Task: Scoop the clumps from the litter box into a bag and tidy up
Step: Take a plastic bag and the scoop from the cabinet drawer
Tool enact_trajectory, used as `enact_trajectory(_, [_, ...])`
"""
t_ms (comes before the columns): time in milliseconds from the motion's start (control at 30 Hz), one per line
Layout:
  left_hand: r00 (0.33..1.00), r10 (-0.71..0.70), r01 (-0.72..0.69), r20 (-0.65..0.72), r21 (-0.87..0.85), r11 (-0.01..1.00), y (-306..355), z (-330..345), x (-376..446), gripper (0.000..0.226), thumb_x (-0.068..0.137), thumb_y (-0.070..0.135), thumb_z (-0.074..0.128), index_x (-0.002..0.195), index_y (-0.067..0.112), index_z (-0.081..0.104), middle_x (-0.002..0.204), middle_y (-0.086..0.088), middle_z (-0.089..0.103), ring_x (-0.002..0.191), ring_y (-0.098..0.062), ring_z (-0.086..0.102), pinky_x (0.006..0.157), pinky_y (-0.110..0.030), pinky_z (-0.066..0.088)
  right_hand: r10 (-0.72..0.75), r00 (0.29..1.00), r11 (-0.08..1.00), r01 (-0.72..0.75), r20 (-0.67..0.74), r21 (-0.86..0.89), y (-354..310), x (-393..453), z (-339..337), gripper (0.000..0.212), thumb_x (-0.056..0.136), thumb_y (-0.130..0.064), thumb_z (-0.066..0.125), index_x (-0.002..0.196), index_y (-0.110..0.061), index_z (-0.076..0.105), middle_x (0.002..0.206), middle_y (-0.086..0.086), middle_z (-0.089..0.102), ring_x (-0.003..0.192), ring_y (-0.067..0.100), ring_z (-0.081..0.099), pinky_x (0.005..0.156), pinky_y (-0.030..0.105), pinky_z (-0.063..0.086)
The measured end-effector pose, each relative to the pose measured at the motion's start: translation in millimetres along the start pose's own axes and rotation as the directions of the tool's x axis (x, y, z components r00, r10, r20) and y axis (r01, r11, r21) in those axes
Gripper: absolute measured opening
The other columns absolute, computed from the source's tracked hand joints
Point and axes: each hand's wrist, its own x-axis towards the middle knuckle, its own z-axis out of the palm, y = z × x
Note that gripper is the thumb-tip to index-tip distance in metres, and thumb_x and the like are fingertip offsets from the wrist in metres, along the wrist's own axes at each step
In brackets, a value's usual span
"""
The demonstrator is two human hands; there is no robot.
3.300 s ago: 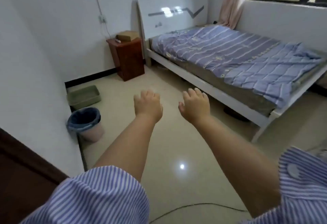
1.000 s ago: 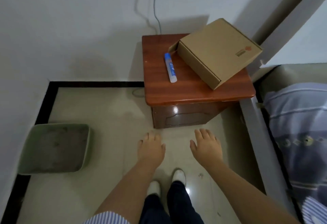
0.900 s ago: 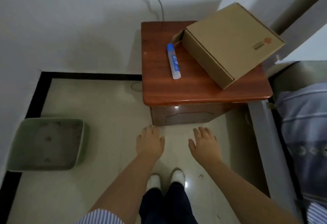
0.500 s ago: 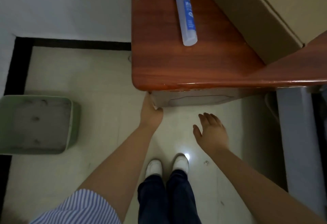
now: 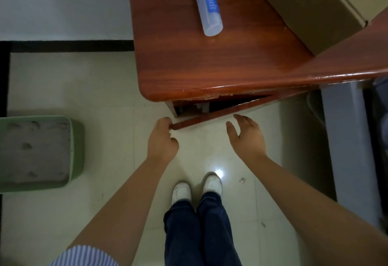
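Nearest the viewer: two white shoes (image 5: 196, 189) below dark trouser legs (image 5: 199, 234) on the pale tiled floor (image 5: 109, 89), and a striped sleeve (image 5: 84, 256) at the near left. Beyond them, the left hand (image 5: 161, 139) holds the free left edge of a reddish wooden cabinet door (image 5: 226, 112), its grip curled round that edge; the door stands ajar, hinged on the right, showing a dark interior (contents too dim to make out). The right hand (image 5: 245, 137) hovers just beside the door's face, grip spread and holding nothing. At the left, apart from the hands, the green litter box (image 5: 76, 150) sits on the floor by the wall, filled with grey litter bearing several darker dents. Farther off, the counter (image 5: 210, 66) of the cabinet carries a blue-labelled tube (image 5: 207, 3) and, to its right, a cardboard box (image 5: 310, 7).
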Motion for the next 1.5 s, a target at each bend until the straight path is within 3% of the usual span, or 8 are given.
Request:
enact_trajectory(100, [0.992,0.005,-0.011,0.123,0.046,0.999,-18,10,-38,0.046,0.081,-0.018,0.04,0.123,0.0,0.049,0.115,-0.014,0.052,0.086,-0.017,0.047,0.069,-0.013,0.031,0.216,0.975,0.962,-0.221,0.046,0.161,-4,2,1,0.051,0.091,-0.048,0.044,0.117,-0.007,0.058,0.106,0.008,0.066,0.091,0.018,0.063,0.069,0.017,0.047])
enact_trajectory(167, [0.977,-0.019,0.001,0.214,0.085,0.996,-24,17,-61,0.051,0.082,-0.018,0.039,0.126,0.004,0.047,0.12,-0.008,0.05,0.092,-0.013,0.046,0.073,-0.011,0.031,0.357,0.929,0.87,-0.37,0.102,0.325,-4,-3,9,0.043,0.088,-0.045,0.053,0.107,-0.007,0.058,0.078,0.002,0.062,0.061,0.01,0.055,0.046,0.012,0.041])
enact_trajectory(300, [0.933,-0.019,-0.038,0.359,0.15,0.988,-25,12,-75,0.053,0.082,-0.016,0.038,0.13,0.006,0.047,0.126,-0.005,0.052,0.105,-0.014,0.048,0.085,-0.011,0.03,0.488,0.859,0.658,-0.477,0.151,0.583,-4,-12,22,0.034,0.085,-0.023,0.06,0.111,-0.005,0.048,0.093,0.007,0.061,0.074,0.021,0.06,0.061,0.027,0.052])
enact_trajectory(600, [0.866,0.223,-0.425,0.447,0.426,0.798,39,4,-37,0.041,0.093,-0.002,0.042,0.133,0.002,0.049,0.136,-0.015,0.049,0.124,-0.028,0.044,0.101,-0.031,0.033,0.456,0.881,0.742,-0.457,0.131,0.49,33,-52,15,0.026,0.088,-0.018,0.056,0.109,-0.005,0.047,0.086,0.001,0.051,0.073,0.014,0.05,0.056,0.019,0.039])
enact_trajectory(800, [0.571,0.46,-0.802,0.68,0.344,0.488,132,92,-27,0.052,0.097,0.002,0.034,0.147,0.015,0.028,0.155,0.0,0.022,0.144,-0.015,0.012,0.114,-0.028,0.013,0.457,0.884,0.842,-0.464,0.095,0.276,81,-82,10,0.018,0.09,-0.023,0.049,0.098,-0.008,0.047,0.09,0.007,0.054,0.072,0.02,0.05,0.057,0.026,0.035])
enact_trajectory(1000, [0.363,0.383,-0.931,0.849,0.349,0.109,178,170,-40,0.067,0.094,0.0,0.031,0.151,0.019,0.001,0.158,0.004,-0.01,0.144,-0.018,-0.014,0.116,-0.034,-0.005,0.406,0.914,0.912,-0.404,-0.015,0.063,155,-113,-3,0.028,0.094,-0.022,0.044,0.116,-0.006,0.053,0.109,0.01,0.058,0.089,0.028,0.059,0.068,0.034,0.046])
enact_trajectory(1333, [0.495,0.366,-0.865,0.788,0.486,0.124,223,234,-64,0.08,0.09,0.001,0.041,0.15,0.015,-0.01,0.157,0.0,-0.018,0.144,-0.018,-0.017,0.116,-0.035,-0.004,0.487,0.861,0.865,-0.499,-0.146,-0.054,262,-89,-72,0.025,0.093,-0.008,0.044,0.114,-0.002,0.053,0.107,0.017,0.058,0.097,0.033,0.054,0.07,0.032,0.037])
enact_trajectory(1500, [0.615,0.374,-0.785,0.694,0.585,0.206,216,213,-69,0.076,0.092,0.006,0.045,0.151,0.017,-0.002,0.158,-0.005,-0.01,0.145,-0.022,-0.011,0.117,-0.04,0.002,0.426,0.9,0.89,-0.436,-0.098,-0.135,243,-95,-74,0.053,0.091,-0.01,0.043,0.142,-0.004,0.029,0.14,0.017,0.042,0.129,0.032,0.038,0.108,0.041,0.029])
